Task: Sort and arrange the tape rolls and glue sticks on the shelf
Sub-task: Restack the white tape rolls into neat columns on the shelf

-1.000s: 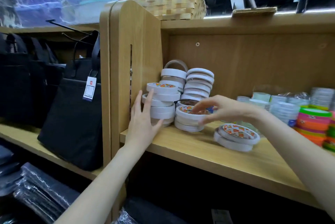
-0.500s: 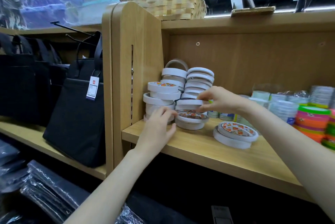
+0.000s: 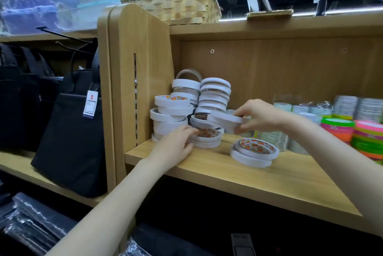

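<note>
Head view: my right hand (image 3: 262, 116) pinches white tape roll (image 3: 227, 119) edgewise, lifted at center. My left hand (image 3: 176, 145), 8 o'clock of it, fingers curled on low tape stack (image 3: 205, 138); fingertips hidden. Shelf (image 3: 259, 183) far-right rolls cut off, blurred.

1. The left hand (image 3: 173, 148) hid the front of the low tape stack (image 3: 207, 138).
2. The colored tape rolls (image 3: 366, 139) were cut off by the right edge.
3. The wrapped packs (image 3: 300, 108) behind were too blurred to identify.
</note>
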